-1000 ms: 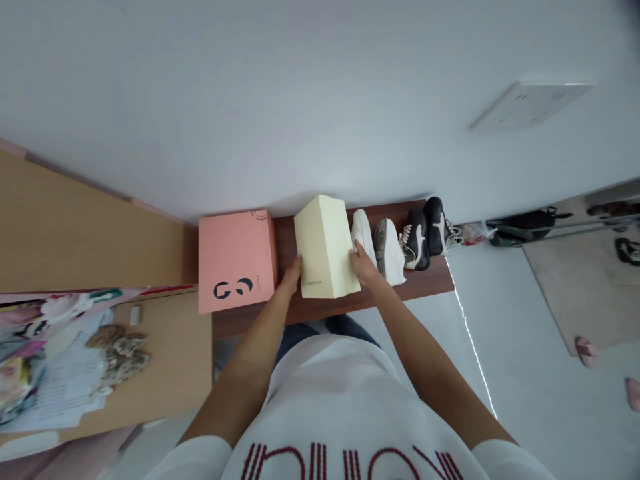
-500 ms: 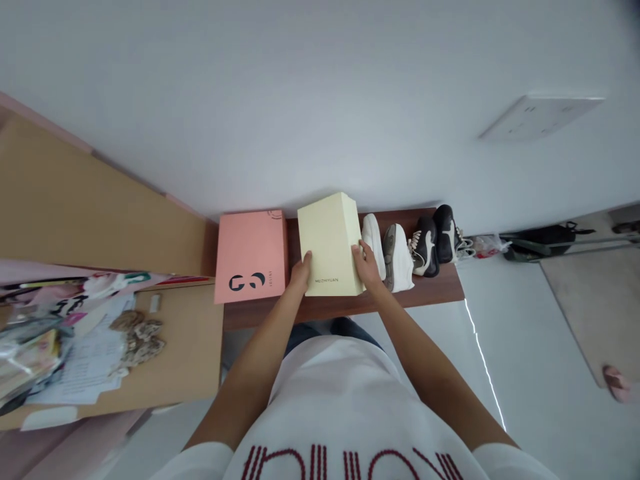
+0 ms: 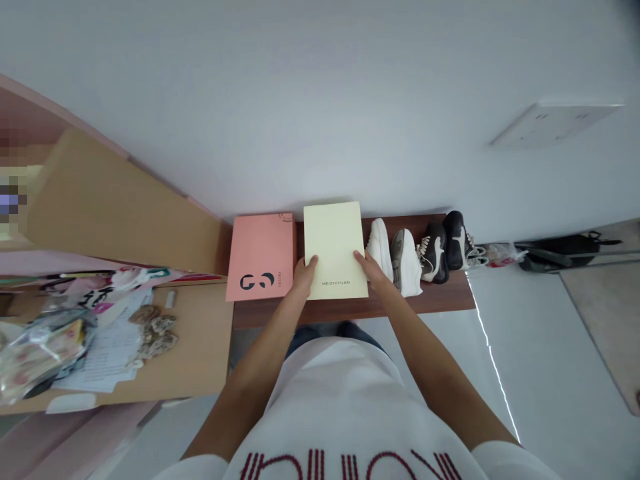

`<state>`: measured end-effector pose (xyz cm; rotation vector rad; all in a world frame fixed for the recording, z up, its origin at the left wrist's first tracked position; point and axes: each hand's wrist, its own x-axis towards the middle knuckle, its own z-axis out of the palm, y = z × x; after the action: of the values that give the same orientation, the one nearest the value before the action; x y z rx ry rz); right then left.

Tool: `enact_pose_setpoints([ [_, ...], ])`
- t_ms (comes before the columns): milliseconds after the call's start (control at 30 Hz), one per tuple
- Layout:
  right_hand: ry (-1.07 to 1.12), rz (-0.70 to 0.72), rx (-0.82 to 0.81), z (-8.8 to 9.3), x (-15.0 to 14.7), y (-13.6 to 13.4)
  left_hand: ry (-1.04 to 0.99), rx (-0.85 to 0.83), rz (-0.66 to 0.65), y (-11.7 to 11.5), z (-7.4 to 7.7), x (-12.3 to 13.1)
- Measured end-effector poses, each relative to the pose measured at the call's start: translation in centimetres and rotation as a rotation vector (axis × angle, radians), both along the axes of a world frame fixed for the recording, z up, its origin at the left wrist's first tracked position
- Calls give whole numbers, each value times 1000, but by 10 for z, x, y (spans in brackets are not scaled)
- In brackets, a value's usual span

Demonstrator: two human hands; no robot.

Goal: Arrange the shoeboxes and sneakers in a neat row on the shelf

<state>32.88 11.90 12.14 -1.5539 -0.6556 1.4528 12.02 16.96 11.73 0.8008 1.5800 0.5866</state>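
Observation:
A pale yellow shoebox [image 3: 334, 243] marked MEIZHIYUAN is gripped between my two hands over a dark wooden bench [image 3: 280, 313]. My left hand [image 3: 304, 275] clasps its left side, thumb on the lid. On the opposite side my right hand [image 3: 371, 268] holds it the same way, fingers partly hidden. Left of it lies a pink box [image 3: 263, 250] with dark lettering. White shoes [image 3: 381, 247] stand just right of my right hand. Whether the yellow box rests fully on the bench I cannot tell.
Black sneakers [image 3: 434, 252] stand at the bench's right end. A cardboard-coloured desk [image 3: 200, 347] with papers [image 3: 107, 340] and plastic-wrapped items adjoins on the left. Behind is a white wall [image 3: 320, 100] with a socket plate [image 3: 557, 123]. A plastic bag [image 3: 503, 255] lies beyond the bench.
The yellow shoebox has gone from tilted, with its right side showing, to level and squared beside the pink box. Both hands keep hold. The view has shifted slightly left.

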Motion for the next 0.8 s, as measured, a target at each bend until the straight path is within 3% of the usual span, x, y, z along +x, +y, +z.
enact_pose_setpoints([
  [167, 39, -9, -87, -20, -5, 7, 52, 41, -4, 2, 0, 0],
  [467, 44, -7, -171, -48, -7, 15, 101, -13, 30, 4, -16, -1],
  [800, 26, 3, -188, -54, -10, 26, 122, -58, 37, 9, -30, -4],
])
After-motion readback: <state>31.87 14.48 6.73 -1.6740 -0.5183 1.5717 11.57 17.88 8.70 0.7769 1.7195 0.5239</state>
